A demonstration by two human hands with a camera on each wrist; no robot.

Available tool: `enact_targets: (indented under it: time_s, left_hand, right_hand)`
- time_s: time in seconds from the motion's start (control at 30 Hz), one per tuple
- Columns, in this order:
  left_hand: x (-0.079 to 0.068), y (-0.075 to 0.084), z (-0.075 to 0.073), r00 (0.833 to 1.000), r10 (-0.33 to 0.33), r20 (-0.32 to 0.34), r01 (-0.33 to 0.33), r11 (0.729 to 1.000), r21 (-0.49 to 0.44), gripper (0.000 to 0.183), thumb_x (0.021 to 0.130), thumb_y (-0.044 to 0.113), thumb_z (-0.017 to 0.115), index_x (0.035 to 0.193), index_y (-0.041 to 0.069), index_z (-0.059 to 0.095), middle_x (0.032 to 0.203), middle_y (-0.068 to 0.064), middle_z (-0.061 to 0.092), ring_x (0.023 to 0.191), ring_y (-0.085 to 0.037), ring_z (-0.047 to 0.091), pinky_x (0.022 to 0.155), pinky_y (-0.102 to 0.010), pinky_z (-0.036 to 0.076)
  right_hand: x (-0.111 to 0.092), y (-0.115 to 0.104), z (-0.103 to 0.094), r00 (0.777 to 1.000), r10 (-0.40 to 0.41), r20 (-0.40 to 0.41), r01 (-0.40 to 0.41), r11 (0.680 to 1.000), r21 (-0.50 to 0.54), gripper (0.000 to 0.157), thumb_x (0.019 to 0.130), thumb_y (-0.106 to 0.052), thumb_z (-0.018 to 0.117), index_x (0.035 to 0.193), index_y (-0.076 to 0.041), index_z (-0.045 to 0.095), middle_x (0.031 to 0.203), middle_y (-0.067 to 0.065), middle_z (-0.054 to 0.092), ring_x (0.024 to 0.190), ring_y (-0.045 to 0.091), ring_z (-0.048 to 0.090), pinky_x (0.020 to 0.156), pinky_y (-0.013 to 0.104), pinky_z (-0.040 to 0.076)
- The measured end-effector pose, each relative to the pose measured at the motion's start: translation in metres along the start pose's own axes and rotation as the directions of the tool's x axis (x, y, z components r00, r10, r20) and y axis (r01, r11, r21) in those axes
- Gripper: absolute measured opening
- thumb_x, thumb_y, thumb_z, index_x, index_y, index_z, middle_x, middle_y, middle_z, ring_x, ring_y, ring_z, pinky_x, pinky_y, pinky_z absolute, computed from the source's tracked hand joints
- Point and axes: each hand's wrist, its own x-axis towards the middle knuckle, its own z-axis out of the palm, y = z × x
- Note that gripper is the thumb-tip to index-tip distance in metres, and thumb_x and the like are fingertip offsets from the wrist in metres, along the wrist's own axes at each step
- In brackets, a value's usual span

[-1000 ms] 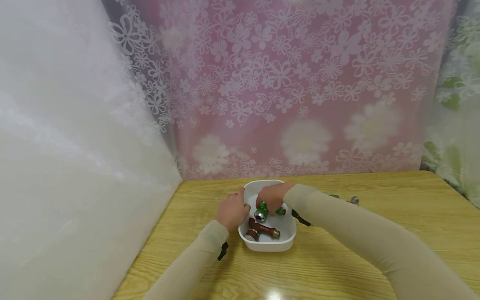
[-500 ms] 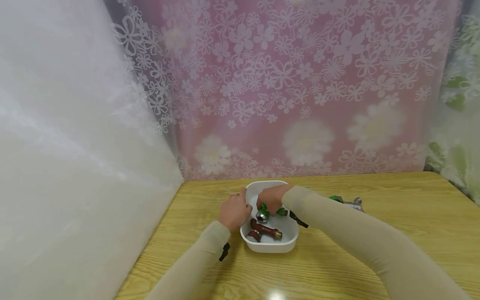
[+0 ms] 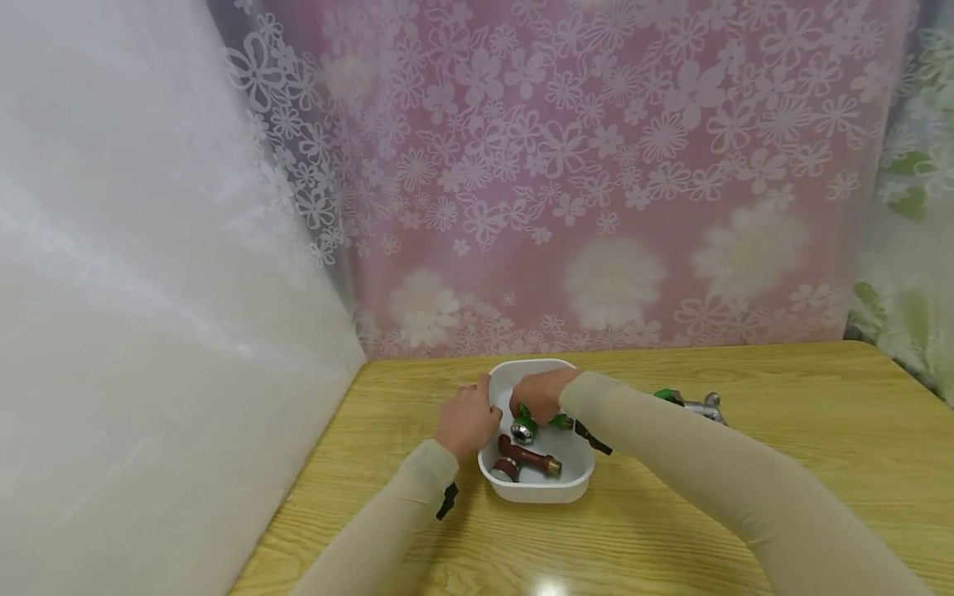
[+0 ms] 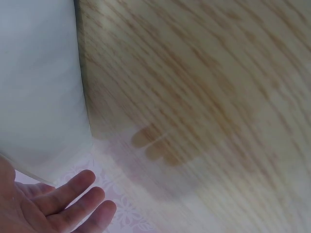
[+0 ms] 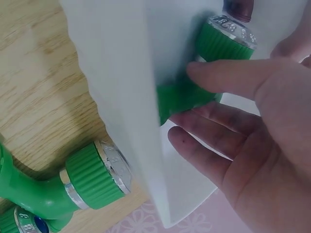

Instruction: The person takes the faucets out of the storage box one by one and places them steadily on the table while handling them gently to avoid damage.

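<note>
My left hand [image 3: 468,418] holds the left rim of a white plastic tub [image 3: 540,494], thumb inside. In the left wrist view its other fingers [image 4: 77,206] lie outside the wall. My right hand [image 3: 542,393] reaches into the tub from the right and grips a green tap [image 3: 525,429] with a ribbed knob and silver cap. The right wrist view shows the thumb on one side of this green tap [image 5: 182,97], the fingers beneath. Nearer me in the tub lies a dark red tap [image 3: 529,455] with a brass threaded end.
Right of the tub, partly behind my right forearm, a second green tap [image 3: 667,396] and a silver tap [image 3: 704,406] lie on the wooden table [image 3: 417,381]. A pink flowered curtain [image 3: 596,207] hangs behind the table, and a white sheet [image 3: 186,290] stands along its left.
Both hands keep nearly the same place and hold. The right forearm has dropped slightly, showing more of the silver tap behind it. The whole view has shifted a little.
</note>
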Motion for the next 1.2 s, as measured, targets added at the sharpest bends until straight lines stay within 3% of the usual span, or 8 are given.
enact_targets:
  time_s: [0.53,1.0,1.2]
  left_hand:
    - [0.001,0.0,0.0,1.0,0.006,0.01,-0.006,0.999,-0.045,0.058,0.099,0.027,0.055,0.151,0.007,0.039,0.121,-0.017,0.068,0.103,-0.029,0.068,0.075,-0.044,0.057]
    - [0.0,0.0,0.004,1.0,0.012,-0.013,-0.012,0.999,-0.034,0.058,0.099,0.027,0.054,0.151,0.007,0.04,0.122,-0.016,0.068,0.108,-0.03,0.066,0.081,-0.046,0.057]
    - [0.001,0.0,0.004,1.0,0.011,-0.01,-0.011,0.999,-0.037,0.059,0.099,0.028,0.054,0.152,0.007,0.039,0.125,-0.017,0.067,0.111,-0.032,0.066,0.082,-0.048,0.056]
  right_hand:
    - [-0.009,0.004,-0.007,0.999,-0.035,-0.014,0.035,0.999,-0.003,0.032,0.09,0.001,0.069,0.113,-0.021,0.074,0.105,-0.006,0.071,0.088,0.009,0.06,0.082,0.031,0.054]
    - [-0.024,0.006,-0.017,0.994,-0.103,-0.03,0.103,0.995,-0.006,0.034,0.09,0.004,0.068,0.116,-0.018,0.072,0.106,-0.005,0.071,0.084,0.008,0.061,0.07,0.028,0.054]
    - [-0.032,0.005,-0.02,0.993,-0.107,-0.047,0.107,0.994,-0.009,0.032,0.09,0.001,0.069,0.115,-0.019,0.072,0.105,-0.006,0.07,0.085,0.007,0.061,0.074,0.028,0.054]
